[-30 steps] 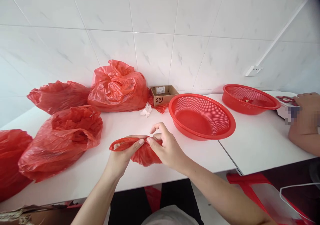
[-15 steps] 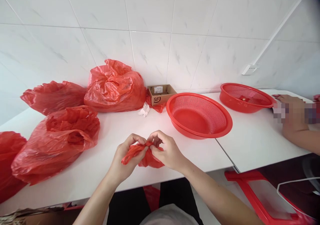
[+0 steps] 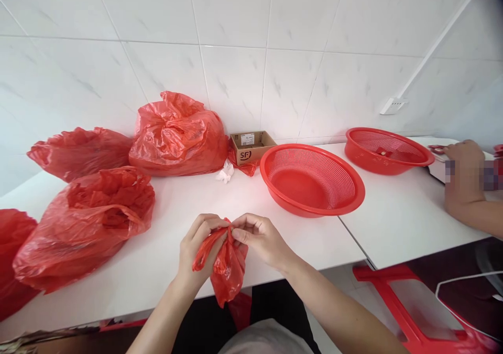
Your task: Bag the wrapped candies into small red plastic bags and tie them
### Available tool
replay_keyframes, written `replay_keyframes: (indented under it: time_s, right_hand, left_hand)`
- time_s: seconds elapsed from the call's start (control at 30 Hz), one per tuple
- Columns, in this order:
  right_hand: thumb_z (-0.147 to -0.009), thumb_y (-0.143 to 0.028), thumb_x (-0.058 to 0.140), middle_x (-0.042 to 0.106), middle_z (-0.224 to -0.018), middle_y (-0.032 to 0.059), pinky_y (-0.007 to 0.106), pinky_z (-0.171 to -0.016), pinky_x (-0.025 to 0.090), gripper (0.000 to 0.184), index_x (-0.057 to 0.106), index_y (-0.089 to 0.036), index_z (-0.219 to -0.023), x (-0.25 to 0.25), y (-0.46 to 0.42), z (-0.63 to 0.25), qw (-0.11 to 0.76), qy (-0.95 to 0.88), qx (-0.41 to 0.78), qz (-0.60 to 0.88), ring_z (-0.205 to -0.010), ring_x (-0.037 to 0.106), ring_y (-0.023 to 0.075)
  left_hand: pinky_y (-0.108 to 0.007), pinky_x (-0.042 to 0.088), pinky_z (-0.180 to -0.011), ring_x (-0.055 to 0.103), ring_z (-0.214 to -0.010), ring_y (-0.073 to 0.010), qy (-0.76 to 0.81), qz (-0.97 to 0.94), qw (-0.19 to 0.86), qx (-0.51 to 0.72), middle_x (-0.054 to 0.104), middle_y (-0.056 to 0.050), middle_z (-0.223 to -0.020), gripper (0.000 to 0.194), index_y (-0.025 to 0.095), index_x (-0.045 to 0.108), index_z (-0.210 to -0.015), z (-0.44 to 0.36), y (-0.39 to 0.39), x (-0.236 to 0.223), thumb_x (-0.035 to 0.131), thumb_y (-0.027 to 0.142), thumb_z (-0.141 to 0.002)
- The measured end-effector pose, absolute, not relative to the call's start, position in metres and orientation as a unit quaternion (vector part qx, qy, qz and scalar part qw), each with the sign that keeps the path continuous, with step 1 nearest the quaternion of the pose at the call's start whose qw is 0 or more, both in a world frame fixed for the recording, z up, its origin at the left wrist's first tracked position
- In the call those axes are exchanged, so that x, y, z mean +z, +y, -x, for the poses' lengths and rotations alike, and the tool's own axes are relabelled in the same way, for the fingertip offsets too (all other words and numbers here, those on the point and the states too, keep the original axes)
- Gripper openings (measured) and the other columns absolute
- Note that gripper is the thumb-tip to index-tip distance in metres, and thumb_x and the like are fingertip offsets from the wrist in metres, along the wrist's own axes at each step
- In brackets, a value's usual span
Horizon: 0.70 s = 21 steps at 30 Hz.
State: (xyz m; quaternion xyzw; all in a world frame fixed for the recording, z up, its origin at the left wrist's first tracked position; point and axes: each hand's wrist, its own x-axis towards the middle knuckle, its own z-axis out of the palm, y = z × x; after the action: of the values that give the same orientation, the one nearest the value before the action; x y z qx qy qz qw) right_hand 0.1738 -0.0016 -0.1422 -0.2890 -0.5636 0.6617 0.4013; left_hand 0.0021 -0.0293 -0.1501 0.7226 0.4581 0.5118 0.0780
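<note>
A small red plastic bag [image 3: 229,276] hangs from my fingers over the front edge of the white table [image 3: 184,207]. My left hand [image 3: 200,241] grips its gathered top from the left, with a loose red loop lying across the palm. From the other side my right hand [image 3: 259,237] pinches the same gathered neck between thumb and fingers. The hands nearly meet there, and the fingertips partly hide the neck. What the bag contains cannot be made out. Beyond my right hand sits a red perforated basket [image 3: 312,181].
Large red plastic bags [image 3: 178,136] crowd the left side. A cardboard box [image 3: 251,147] and crumpled white tissue [image 3: 226,171] lie by the wall. A second red basket [image 3: 387,152] holds small items. Another person's hand [image 3: 466,160] is at far right; a red stool [image 3: 393,301] stands below.
The small bag has swung lower and now hangs down past the table edge, where before it was bunched beneath my fingers. The other person's hand has shifted slightly.
</note>
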Motion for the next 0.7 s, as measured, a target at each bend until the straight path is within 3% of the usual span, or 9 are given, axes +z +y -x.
replay_keyframes:
  time_s: [0.13, 0.23, 0.3, 0.4, 0.5, 0.6, 0.63, 0.7]
  right_hand:
    - [-0.087, -0.023, 0.061, 0.067, -0.086, 0.0026, 0.028, -0.073, 0.048, 0.007, 0.066, -0.018, -0.088, -0.129, -0.002, -0.181, 0.405, -0.725, 0.457, 0.319, -0.080, 0.061, 0.0140]
    - [-0.088, -0.012, 0.053, 0.065, -0.079, 0.0021, 0.027, -0.068, 0.043, 0.013, 0.063, -0.018, -0.081, -0.123, -0.007, -0.188, 0.395, -0.831, 0.236, 0.313, -0.074, 0.056, 0.0141]
    - [-0.088, -0.010, 0.051, 0.062, -0.074, 0.0015, 0.027, -0.064, 0.041, 0.016, 0.060, -0.018, -0.078, -0.126, -0.012, -0.194, 0.366, -0.863, 0.164, 0.307, -0.070, 0.052, 0.0141]
    - [-0.089, -0.010, 0.051, 0.061, -0.071, 0.0010, 0.026, -0.063, 0.041, 0.017, 0.059, -0.019, -0.077, -0.133, -0.016, -0.206, 0.349, -0.864, 0.166, 0.324, -0.068, 0.051, 0.0142]
    - [-0.091, -0.021, 0.057, 0.066, -0.090, 0.0044, 0.030, -0.077, 0.047, 0.006, 0.062, -0.020, -0.094, -0.131, -0.014, -0.211, 0.382, -0.840, 0.193, 0.334, -0.086, 0.058, 0.0171]
    - [-0.083, -0.039, 0.071, 0.061, -0.121, 0.0086, 0.034, -0.095, 0.045, 0.046, 0.054, -0.022, -0.122, -0.127, -0.009, -0.201, 0.403, -0.825, 0.256, 0.301, -0.111, 0.056, 0.0202]
    - [-0.081, -0.041, 0.072, 0.062, -0.118, 0.0077, 0.033, -0.093, 0.045, 0.047, 0.054, -0.022, -0.120, -0.127, -0.008, -0.194, 0.399, -0.824, 0.280, 0.290, -0.108, 0.057, 0.0194]
    - [-0.083, -0.037, 0.068, 0.063, -0.088, 0.0012, 0.028, -0.078, 0.046, 0.022, 0.057, -0.021, -0.093, -0.133, -0.009, -0.176, 0.391, -0.816, 0.307, 0.296, -0.082, 0.058, 0.0149]
  left_hand:
    - [-0.023, 0.052, -0.073, 0.067, -0.084, -0.0129, 0.407, -0.779, 0.087, 0.469, 0.069, -0.001, -0.096, 0.023, 0.025, 0.064, -0.104, 0.010, -0.031, -0.140, 0.058, 0.009, -0.088]
    - [-0.022, 0.052, -0.075, 0.068, -0.084, -0.0121, 0.383, -0.792, 0.051, 0.472, 0.071, 0.000, -0.095, 0.027, 0.025, 0.067, -0.106, 0.025, -0.029, -0.140, 0.060, 0.007, -0.087]
    - [-0.022, 0.051, -0.073, 0.067, -0.081, -0.0118, 0.400, -0.777, 0.020, 0.485, 0.071, 0.001, -0.090, 0.024, 0.025, 0.068, -0.101, 0.033, -0.029, -0.142, 0.063, 0.007, -0.085]
    - [-0.023, 0.050, -0.067, 0.065, -0.074, -0.0120, 0.455, -0.744, 0.063, 0.485, 0.070, 0.002, -0.083, 0.011, 0.024, 0.069, -0.090, 0.036, -0.029, -0.141, 0.066, 0.015, -0.085]
    - [-0.021, 0.050, -0.062, 0.064, -0.068, -0.0114, 0.508, -0.700, 0.167, 0.473, 0.069, 0.002, -0.079, 0.006, 0.023, 0.068, -0.084, 0.025, -0.031, -0.131, 0.063, 0.025, -0.088]
    - [-0.021, 0.050, -0.063, 0.065, -0.069, -0.0111, 0.481, -0.720, 0.213, 0.453, 0.069, 0.003, -0.078, 0.008, 0.024, 0.069, -0.083, 0.011, -0.034, -0.115, 0.063, 0.027, -0.088]
    - [-0.021, 0.050, -0.063, 0.064, -0.069, -0.0109, 0.466, -0.731, 0.216, 0.449, 0.068, 0.003, -0.076, 0.009, 0.024, 0.069, -0.082, 0.007, -0.035, -0.111, 0.063, 0.026, -0.088]
    - [-0.021, 0.049, -0.062, 0.063, -0.068, -0.0105, 0.460, -0.723, 0.203, 0.474, 0.067, 0.004, -0.074, 0.010, 0.024, 0.069, -0.079, 0.002, -0.038, -0.105, 0.064, 0.024, -0.087]
